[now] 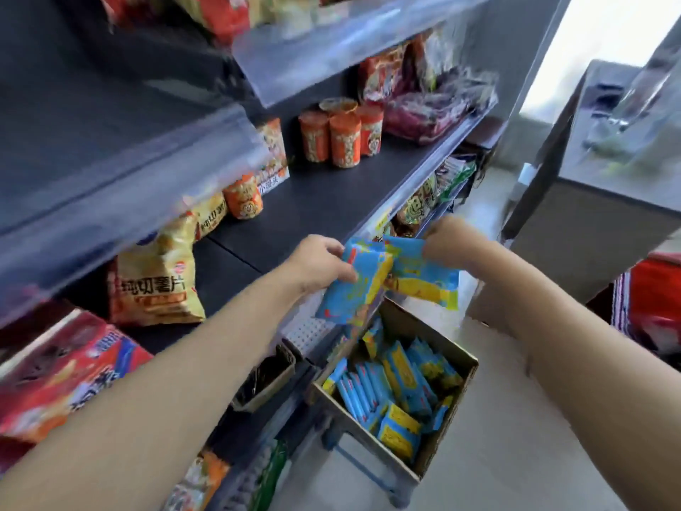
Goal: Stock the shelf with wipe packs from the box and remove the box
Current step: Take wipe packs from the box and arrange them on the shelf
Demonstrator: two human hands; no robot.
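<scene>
Blue-and-yellow wipe packs are being held in both hands just off the front lip of the dark shelf board (324, 204). The person's left hand (320, 267) is pinching one wipe pack (353, 289) by its upper edge, fingers and thumb curled round it, so it is hanging toward the hand's four o'clock. The right hand (453, 239) is gripping a second pack (423, 280) at its top corner, and that one is trailing toward seven o'clock. The two packs are meeting, perhaps overlapping, between the hands.

Stocking appears to be the step in hand, and it looks far from finished. Many loose packs (398, 385) are lying in the cardboard box (409, 322), which is sitting below the hands at about five o'clock.

The next move probably calls for reaching forward toward eleven o'clock. Both packs would be set on the bare stretch of board between the chip bag (158, 285) and the orange snack canisters (339, 138), and only then let go.
</scene>
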